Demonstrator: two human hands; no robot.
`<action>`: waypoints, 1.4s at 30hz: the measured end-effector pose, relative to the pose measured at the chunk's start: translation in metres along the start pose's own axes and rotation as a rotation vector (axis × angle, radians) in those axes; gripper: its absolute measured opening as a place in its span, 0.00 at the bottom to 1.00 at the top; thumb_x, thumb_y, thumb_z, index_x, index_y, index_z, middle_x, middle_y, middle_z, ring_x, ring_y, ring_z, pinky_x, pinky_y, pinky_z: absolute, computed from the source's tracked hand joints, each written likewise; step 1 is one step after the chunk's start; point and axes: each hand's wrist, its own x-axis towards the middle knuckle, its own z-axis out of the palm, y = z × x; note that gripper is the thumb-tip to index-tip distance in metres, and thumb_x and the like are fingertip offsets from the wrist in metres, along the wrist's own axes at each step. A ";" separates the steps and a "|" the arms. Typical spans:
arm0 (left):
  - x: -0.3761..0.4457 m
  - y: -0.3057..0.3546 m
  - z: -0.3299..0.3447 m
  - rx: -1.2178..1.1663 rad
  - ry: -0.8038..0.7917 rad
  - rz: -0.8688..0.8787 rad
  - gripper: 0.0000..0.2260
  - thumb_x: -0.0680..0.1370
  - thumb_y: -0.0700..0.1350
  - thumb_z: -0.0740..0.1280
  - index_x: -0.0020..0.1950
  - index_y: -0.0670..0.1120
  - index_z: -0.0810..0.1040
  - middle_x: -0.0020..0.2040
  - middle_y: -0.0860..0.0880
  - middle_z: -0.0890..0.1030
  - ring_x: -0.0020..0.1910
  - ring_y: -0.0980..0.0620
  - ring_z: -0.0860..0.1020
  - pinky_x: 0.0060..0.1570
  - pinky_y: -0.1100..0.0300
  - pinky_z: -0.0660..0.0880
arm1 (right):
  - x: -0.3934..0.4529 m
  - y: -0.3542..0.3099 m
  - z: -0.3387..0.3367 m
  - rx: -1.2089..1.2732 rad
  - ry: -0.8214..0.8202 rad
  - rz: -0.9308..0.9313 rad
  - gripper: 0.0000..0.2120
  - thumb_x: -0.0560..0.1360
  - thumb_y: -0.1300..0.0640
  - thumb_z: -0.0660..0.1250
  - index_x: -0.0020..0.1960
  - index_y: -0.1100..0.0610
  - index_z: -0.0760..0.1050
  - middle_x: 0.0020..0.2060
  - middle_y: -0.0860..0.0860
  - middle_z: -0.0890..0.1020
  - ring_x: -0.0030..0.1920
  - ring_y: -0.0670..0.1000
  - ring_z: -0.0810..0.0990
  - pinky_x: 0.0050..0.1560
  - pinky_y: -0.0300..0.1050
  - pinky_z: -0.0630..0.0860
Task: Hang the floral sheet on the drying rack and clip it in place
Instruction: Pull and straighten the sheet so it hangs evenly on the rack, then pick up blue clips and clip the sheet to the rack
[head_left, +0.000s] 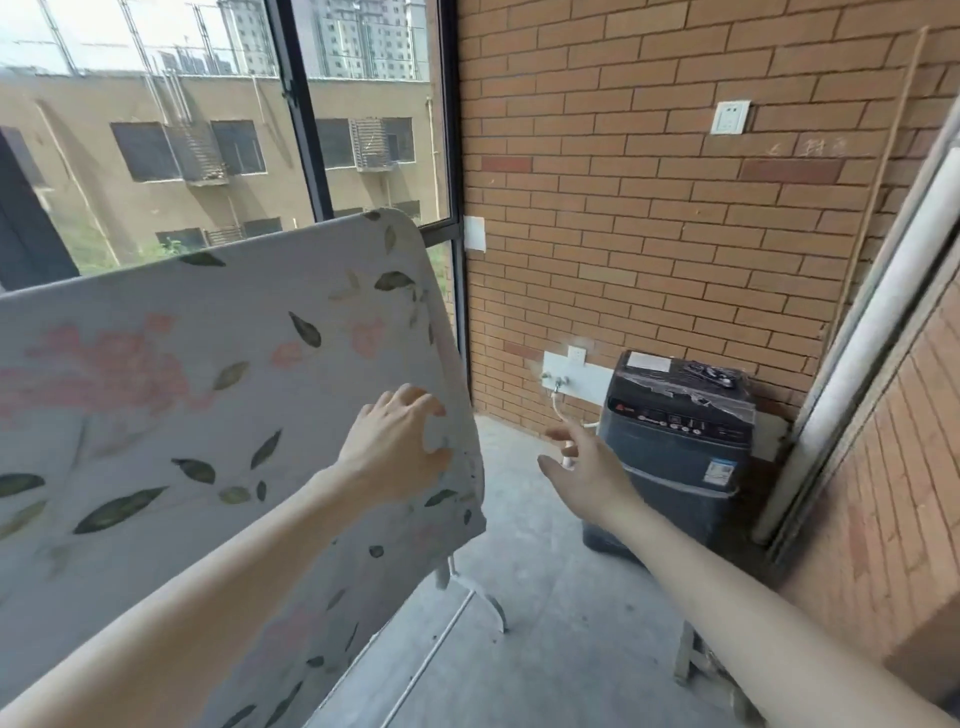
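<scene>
The floral sheet (218, 374), pale with pink flowers and green leaves, hangs draped over the drying rack and fills the left half of the view. Only the rack's white foot and lower bar (467, 597) show beneath the sheet's right edge. My left hand (395, 447) is at the sheet near its right edge, fingers spread and slightly bent, nothing gripped. My right hand (582, 467) is stretched out in the air to the right of the sheet, fingers loosely extended, holding nothing. No clip is in view.
A dark washing machine (675, 447) stands against the brick wall (649, 208) at right, with a tap and hose (558, 389) beside it. A large window (208, 130) is behind the rack. A white pipe (872, 332) runs down at far right. Concrete floor (545, 649) lies between.
</scene>
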 end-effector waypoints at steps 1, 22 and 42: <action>0.005 0.018 0.016 -0.027 -0.027 0.011 0.22 0.78 0.58 0.68 0.71 0.55 0.73 0.73 0.53 0.70 0.70 0.48 0.70 0.68 0.51 0.68 | -0.005 0.020 -0.013 -0.017 0.006 0.028 0.19 0.80 0.50 0.69 0.69 0.47 0.72 0.65 0.42 0.77 0.62 0.48 0.76 0.61 0.48 0.73; 0.152 0.309 0.282 -0.175 -0.577 0.150 0.20 0.78 0.56 0.67 0.70 0.54 0.74 0.72 0.52 0.70 0.69 0.47 0.71 0.61 0.53 0.73 | -0.037 0.386 -0.204 -0.202 0.028 0.624 0.15 0.79 0.50 0.67 0.65 0.48 0.73 0.64 0.46 0.76 0.57 0.50 0.78 0.54 0.47 0.78; 0.397 0.448 0.573 -0.173 -1.073 0.199 0.20 0.80 0.51 0.67 0.72 0.50 0.73 0.70 0.48 0.71 0.66 0.46 0.74 0.63 0.54 0.75 | 0.112 0.616 -0.195 -0.176 -0.092 1.011 0.20 0.80 0.52 0.70 0.70 0.51 0.73 0.69 0.45 0.76 0.65 0.47 0.78 0.66 0.44 0.75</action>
